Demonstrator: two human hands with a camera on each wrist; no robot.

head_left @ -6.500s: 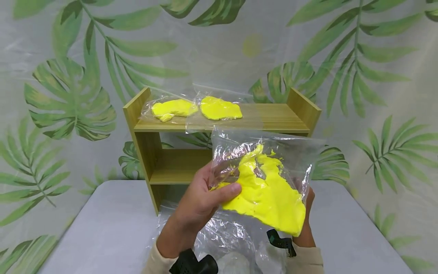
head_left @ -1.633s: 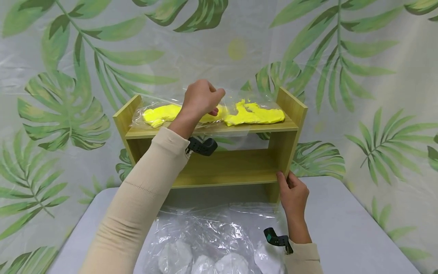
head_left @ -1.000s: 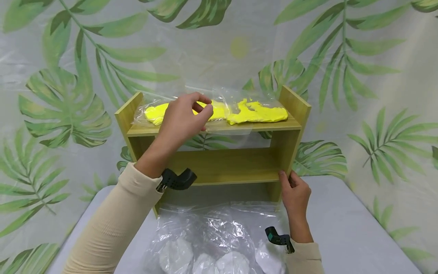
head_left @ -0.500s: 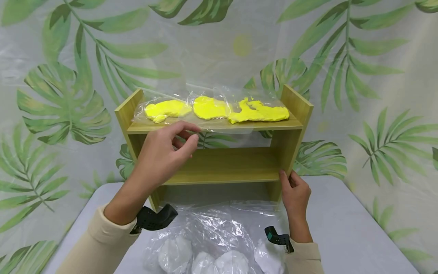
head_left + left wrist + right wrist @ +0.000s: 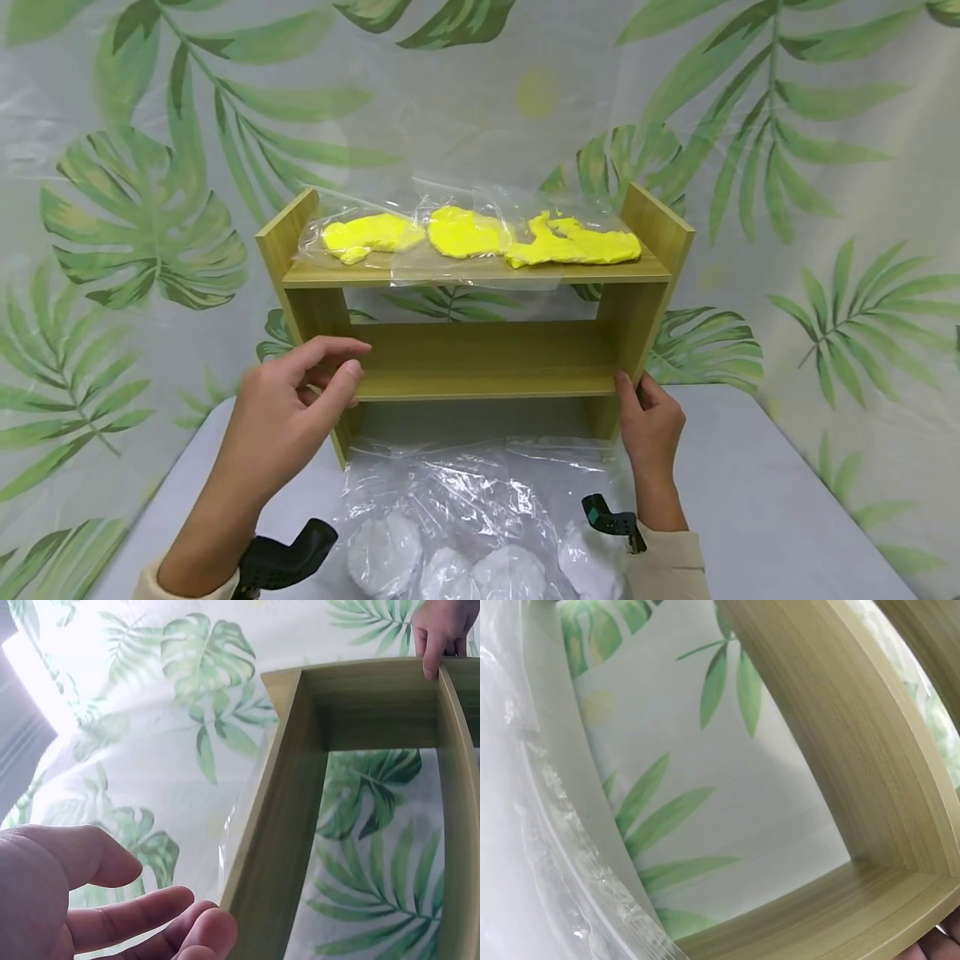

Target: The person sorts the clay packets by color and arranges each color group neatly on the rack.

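A small two-tier wooden shelf [image 5: 487, 358] stands on the table. My right hand [image 5: 651, 425] grips its right side panel low down, thumb in front and fingers passing behind. My left hand [image 5: 288, 408] holds nothing; its fingers are loosely bent in front of the shelf's left side. In the left wrist view the fingertips [image 5: 214, 930] overlap the edge of the wood. On the top board lie three clear zip bags with flattened yellow, dough-like lumps: a left lump [image 5: 373, 236], a middle lump [image 5: 467, 232] and a right lump [image 5: 577, 243]. The bags overlap one another.
Clear plastic bags with several white lumps [image 5: 386, 554] lie on the table in front of the shelf. The white table [image 5: 765, 500] extends to both sides. Behind hangs a leaf-patterned cloth [image 5: 480, 108]. A black camera mount sits on each wrist.
The third yellow bag, earlier held in both hands, now lies at the top board's right. My left hand has come down from the bags to the lower left; the right now holds the side panel.
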